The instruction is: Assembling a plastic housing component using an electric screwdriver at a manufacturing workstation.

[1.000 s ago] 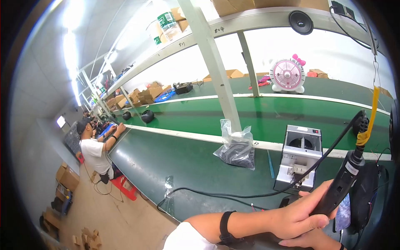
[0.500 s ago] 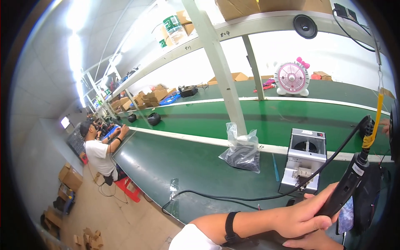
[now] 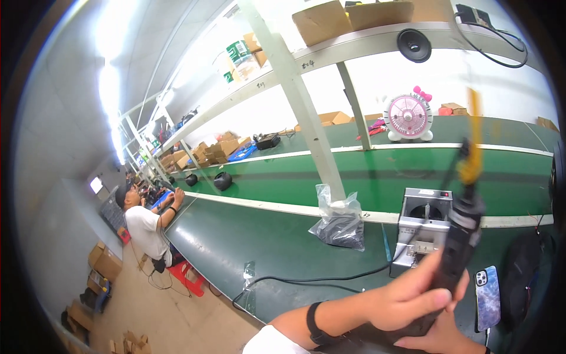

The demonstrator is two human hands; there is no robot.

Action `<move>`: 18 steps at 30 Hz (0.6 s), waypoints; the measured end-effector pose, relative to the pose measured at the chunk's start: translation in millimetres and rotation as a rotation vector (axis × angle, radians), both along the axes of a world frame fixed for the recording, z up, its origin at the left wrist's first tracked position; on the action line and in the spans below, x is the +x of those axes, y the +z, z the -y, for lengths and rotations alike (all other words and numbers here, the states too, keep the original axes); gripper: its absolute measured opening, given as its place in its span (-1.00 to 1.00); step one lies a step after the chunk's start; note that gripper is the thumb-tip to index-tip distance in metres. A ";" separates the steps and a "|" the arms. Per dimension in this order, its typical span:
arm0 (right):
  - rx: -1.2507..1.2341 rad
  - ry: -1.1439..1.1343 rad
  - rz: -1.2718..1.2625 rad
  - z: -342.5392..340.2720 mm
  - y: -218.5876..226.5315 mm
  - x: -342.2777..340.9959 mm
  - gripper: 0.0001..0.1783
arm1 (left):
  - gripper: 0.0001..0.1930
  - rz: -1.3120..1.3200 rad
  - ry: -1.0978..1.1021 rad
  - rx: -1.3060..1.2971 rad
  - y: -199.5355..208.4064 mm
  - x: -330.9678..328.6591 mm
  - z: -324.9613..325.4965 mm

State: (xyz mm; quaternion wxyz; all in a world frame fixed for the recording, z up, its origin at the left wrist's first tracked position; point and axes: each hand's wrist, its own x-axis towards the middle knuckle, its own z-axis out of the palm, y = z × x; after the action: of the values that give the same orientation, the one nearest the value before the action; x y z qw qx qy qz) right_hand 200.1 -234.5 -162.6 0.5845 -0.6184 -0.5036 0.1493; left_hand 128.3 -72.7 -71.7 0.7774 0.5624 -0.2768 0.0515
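Note:
My left hand (image 3: 407, 301) comes in from the lower left with a black band on the wrist. It is closed around a black electric screwdriver (image 3: 463, 233) that stands nearly upright and is blurred. A yellow coiled cord (image 3: 471, 162) rises from the tool's top. My right hand (image 3: 439, 342) lies just below, at the tool's lower end, and is mostly cut off by the picture's edge. Its grip cannot be made out.
On the green bench stand a grey box machine (image 3: 421, 227), a clear bag of dark parts (image 3: 339, 221), a phone in a patterned case (image 3: 487, 295), a black cable (image 3: 306, 279) and a black bag (image 3: 525, 277). A pink fan (image 3: 408, 117) stands farther back. A person in a white shirt (image 3: 144, 221) works at far left.
The screwdriver has swung from a slant to nearly upright and shifted left. My left hand has risen with it.

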 end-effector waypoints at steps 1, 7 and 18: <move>0.020 -0.032 0.216 3.2 -9.3 3.4 0.26 | -0.21 -0.017 0.024 -0.026 11.9 -4.2 -3.1; -0.016 -0.027 0.207 2.7 -0.2 3.3 0.43 | -0.10 -0.020 0.435 0.172 45.2 18.0 -40.5; -0.053 0.074 -0.080 5.9 -11.4 12.3 0.25 | -0.53 0.074 0.848 0.030 18.7 111.9 -51.6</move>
State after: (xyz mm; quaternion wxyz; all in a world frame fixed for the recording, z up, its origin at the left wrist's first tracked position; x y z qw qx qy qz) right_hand 212.4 -240.4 -174.0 0.5815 -0.6082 -0.4983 0.2089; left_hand 240.2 -21.1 -53.1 0.6687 0.6355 -0.0495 0.3829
